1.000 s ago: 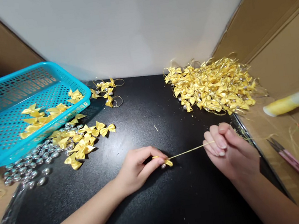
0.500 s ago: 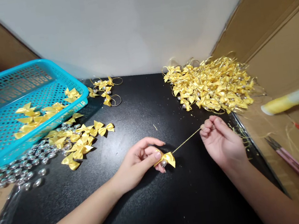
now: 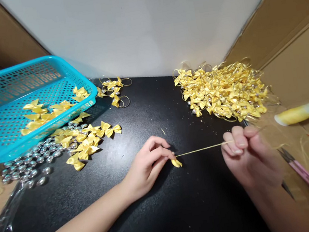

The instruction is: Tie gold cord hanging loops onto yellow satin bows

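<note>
Since half a second earlier, the right hand (image 3: 246,158) has moved farther from the left hand (image 3: 142,168), bringing the thread (image 3: 200,150) between them nearly level.

The yellow bow (image 3: 176,163), partly hidden by the left fingertips, is to the right of the blue basket (image 3: 92,96) and nearer the wearer; whether it touches the surface (image 3: 148,113) cannot be told. The hands are apart: left pinched on the bow, right closed around the thread, which appears taut. A firm pinch where the thread leaves the bow, with a steady pull in line, should limit twisting or slipping.
</note>
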{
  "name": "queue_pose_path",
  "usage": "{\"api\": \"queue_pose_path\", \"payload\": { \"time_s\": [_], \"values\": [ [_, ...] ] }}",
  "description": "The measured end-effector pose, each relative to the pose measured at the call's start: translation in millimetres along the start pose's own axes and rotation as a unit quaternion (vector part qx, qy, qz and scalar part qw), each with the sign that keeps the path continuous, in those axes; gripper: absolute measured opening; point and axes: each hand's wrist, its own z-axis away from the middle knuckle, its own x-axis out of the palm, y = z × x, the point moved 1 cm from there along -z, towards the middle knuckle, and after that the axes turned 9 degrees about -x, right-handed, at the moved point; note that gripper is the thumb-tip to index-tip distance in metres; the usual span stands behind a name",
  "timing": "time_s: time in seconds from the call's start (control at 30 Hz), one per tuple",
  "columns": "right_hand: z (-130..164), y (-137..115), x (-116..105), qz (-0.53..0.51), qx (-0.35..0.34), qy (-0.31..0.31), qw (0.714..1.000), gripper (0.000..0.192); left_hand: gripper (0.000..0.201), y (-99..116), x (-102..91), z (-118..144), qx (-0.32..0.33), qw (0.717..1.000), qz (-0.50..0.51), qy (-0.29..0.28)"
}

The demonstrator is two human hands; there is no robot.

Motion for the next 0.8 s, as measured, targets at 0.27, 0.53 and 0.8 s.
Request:
{"api": "queue_pose_path", "payload": {
  "time_s": [0.27,0.53,0.8],
  "values": [
    [17,-5,7,0.013,0.024,-0.118,0.993,0.01,0.022,-2,1.6,-1,0.037,0.992,-0.122,-0.012],
    [24,8,14,-0.032,0.025,-0.221,0.974,0.008,0.01,6,3.8,0,0.011,0.992,-0.122,0.03],
    [22,13,6,0.169,-0.062,-0.203,0.962,0.018,0.017,-9,6.5,-1,-0.167,0.978,0.089,0.088]
  ]
}}
